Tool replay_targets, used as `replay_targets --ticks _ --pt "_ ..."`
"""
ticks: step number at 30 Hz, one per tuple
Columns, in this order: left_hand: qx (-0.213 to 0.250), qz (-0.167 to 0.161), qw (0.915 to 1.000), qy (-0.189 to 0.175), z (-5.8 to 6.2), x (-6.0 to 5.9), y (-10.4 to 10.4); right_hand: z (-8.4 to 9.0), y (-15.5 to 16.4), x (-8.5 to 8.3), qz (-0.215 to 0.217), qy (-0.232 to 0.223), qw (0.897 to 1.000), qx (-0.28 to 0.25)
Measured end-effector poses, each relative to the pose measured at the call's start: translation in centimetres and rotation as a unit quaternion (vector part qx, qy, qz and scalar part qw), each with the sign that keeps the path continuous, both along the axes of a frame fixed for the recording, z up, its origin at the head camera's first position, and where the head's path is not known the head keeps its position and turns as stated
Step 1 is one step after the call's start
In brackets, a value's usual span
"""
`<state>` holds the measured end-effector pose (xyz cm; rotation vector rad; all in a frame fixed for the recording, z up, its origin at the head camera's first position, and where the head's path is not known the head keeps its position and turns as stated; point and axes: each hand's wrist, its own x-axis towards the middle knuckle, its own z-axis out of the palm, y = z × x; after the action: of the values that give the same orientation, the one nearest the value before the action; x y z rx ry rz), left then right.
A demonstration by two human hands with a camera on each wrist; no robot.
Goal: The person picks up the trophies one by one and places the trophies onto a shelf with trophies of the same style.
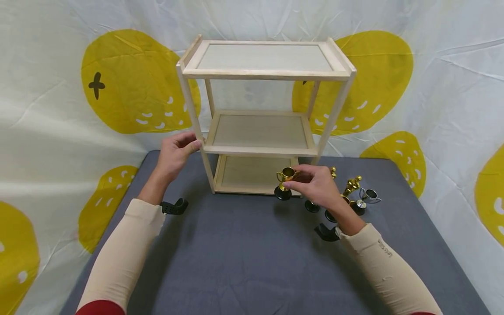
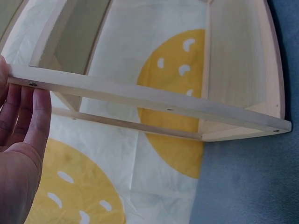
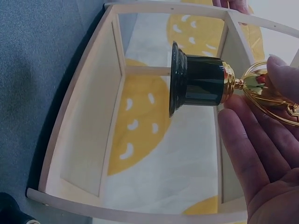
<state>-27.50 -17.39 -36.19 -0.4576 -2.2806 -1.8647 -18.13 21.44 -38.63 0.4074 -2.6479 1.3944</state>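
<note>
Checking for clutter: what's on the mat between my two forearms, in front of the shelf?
Nothing: in the head view the grey mat is bare between the forearms, up to the wooden shelf.

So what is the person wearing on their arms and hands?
Both arms wear long, snug beige sleeves, the left sleeve and the right sleeve. A red cuff peeks out near the left elbow. The right sleeve has small dark lettering, too small to read. A black clip-like mount sits at each wrist. The left hand and right hand are bare: no gloves.

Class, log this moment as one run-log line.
left hand: grips shelf post | right hand: holds gold trophy | other trophies: on table
</note>
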Motion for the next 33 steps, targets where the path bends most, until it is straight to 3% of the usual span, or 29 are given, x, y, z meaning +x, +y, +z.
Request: replay_targets --ticks 33 --pt "0.005 -0.015 0.9998 -0.010 -0.3 -0.2 -0.1 -1.5 -2.4 -1.9 0.024 0.003 1.000 -0.016"
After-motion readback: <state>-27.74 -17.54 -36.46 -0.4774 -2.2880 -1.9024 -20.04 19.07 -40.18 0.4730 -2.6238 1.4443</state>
